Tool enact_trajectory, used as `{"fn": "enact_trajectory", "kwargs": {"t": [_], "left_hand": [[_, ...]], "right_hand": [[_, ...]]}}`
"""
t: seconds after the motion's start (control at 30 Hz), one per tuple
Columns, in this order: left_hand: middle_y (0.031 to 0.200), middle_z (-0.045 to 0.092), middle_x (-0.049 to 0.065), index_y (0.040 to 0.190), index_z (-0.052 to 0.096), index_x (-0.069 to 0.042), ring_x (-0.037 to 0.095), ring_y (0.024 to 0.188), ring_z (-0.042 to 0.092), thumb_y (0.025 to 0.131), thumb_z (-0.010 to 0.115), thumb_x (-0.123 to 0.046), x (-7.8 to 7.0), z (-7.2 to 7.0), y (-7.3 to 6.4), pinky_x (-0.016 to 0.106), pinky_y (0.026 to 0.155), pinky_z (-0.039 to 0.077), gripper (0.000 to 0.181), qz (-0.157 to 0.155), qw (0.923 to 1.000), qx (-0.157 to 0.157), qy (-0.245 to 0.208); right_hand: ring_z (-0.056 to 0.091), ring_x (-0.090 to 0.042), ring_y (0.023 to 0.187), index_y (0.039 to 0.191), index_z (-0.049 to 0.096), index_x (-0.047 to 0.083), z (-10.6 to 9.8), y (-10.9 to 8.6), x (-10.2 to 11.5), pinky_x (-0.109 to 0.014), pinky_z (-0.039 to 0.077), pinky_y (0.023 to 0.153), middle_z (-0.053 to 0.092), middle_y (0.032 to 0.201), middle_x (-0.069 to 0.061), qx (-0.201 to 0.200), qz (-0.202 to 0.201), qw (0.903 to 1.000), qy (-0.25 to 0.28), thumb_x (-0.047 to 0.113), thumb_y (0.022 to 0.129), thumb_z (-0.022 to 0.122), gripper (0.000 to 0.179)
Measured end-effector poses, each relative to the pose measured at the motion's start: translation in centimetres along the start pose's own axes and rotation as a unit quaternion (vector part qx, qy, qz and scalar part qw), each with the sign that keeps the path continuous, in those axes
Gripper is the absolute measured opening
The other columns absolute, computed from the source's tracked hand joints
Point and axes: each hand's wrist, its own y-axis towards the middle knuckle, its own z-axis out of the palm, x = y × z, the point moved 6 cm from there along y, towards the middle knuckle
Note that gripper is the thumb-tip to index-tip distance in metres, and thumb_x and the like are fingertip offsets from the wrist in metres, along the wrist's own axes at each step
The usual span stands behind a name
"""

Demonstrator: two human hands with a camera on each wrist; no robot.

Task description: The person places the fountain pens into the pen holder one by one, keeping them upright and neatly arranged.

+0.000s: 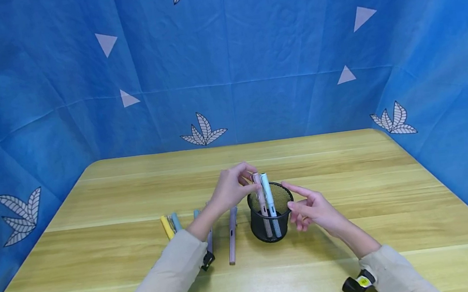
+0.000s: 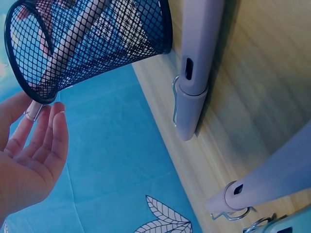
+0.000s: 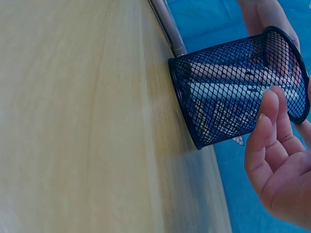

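A black mesh pen cup stands upright on the table between both hands. Inside it lean a pink pen and a light blue pen, their capped ends above the rim. My left hand pinches the top of the pink pen, by its clip, as the left wrist view also shows. On the cup's other side, my right hand holds the rim with thumb and index finger. Its other fingers curl beside the mesh wall.
A lilac pen lies just left of the cup. Further left, partly hidden by the left forearm, are a yellow pen, a teal pen and other pens. A blue patterned cloth hangs behind the wooden table.
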Motion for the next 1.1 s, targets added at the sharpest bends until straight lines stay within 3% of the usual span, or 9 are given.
{"fn": "enact_trajectory", "kwargs": {"t": [0.43,0.8,1.1], "left_hand": [[0.084,0.064,0.006,0.102,0.061,-0.005,0.014,0.067,0.058,0.076,0.071,-0.008,0.1,0.3,-0.1,0.021,0.053,0.048,0.028,-0.010,0.9999,0.012,0.002],[0.087,0.063,0.007,0.107,0.059,-0.004,0.016,0.071,0.058,0.078,0.070,-0.015,0.3,0.1,-0.2,0.022,0.058,0.049,0.033,-0.012,0.9998,0.016,-0.002],[0.087,0.063,0.004,0.108,0.060,-0.005,0.018,0.073,0.057,0.084,0.063,-0.021,1.0,-0.2,-0.3,0.023,0.061,0.048,0.028,-0.023,0.9996,0.019,-0.001]], "right_hand": [[0.056,-0.014,0.049,0.141,0.023,0.004,0.1,0.0,0.5,-0.022,0.047,0.044,0.061,0.069,-0.020,0.004,-0.011,0.9999,-0.002,0.012,0.091,0.053,0.059],[0.055,-0.014,0.049,0.139,0.027,0.001,0.3,0.0,1.1,-0.023,0.047,0.045,0.061,0.069,-0.007,-0.011,-0.010,0.9999,-0.007,0.008,0.089,0.054,0.057],[0.055,-0.013,0.049,0.138,0.027,-0.003,0.1,0.0,1.1,-0.021,0.047,0.045,0.061,0.069,-0.009,-0.015,-0.007,0.9999,0.003,0.009,0.089,0.054,0.057]]}}
